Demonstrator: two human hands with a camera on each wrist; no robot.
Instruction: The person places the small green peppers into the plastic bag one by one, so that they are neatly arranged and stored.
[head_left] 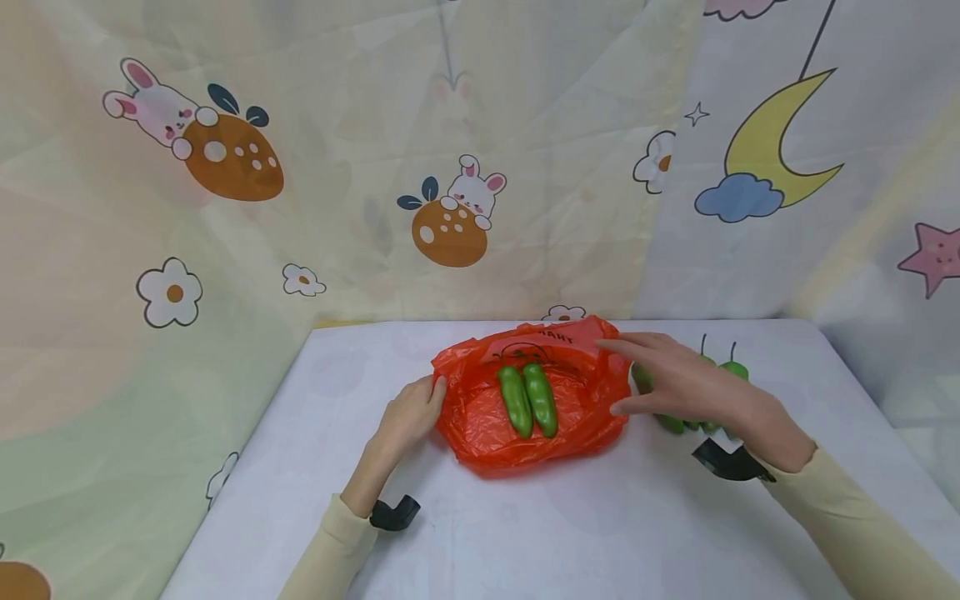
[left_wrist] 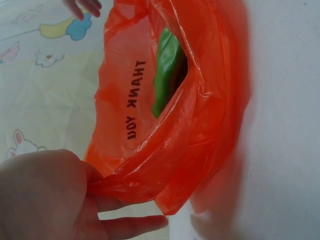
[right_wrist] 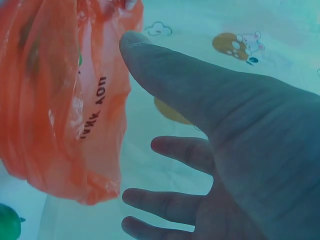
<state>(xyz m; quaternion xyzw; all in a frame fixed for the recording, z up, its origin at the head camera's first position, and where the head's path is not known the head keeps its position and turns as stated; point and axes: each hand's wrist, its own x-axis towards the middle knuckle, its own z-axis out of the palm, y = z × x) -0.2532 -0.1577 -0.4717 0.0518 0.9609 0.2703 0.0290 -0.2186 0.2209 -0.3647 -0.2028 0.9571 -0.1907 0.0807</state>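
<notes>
A red plastic bag [head_left: 480,454] with dark lettering lies with its mouth spread wide on the white table. Two green peppers [head_left: 527,400] lie side by side inside it. My left hand [head_left: 408,412] pinches the bag's left rim between thumb and fingers; in the left wrist view the bag's edge [left_wrist: 135,192] passes between them. My right hand [head_left: 667,379] is at the bag's right side with fingers spread and thumb apart. In the right wrist view those fingers [right_wrist: 170,205] are extended beside the bag, with nothing held.
To the right of the bag, partly behind my right hand, are several green vegetables or fruits [head_left: 735,369] with thin stems. One round green piece [right_wrist: 9,222] shows low in the right wrist view. A printed cloth [head_left: 352,208] hangs behind the table.
</notes>
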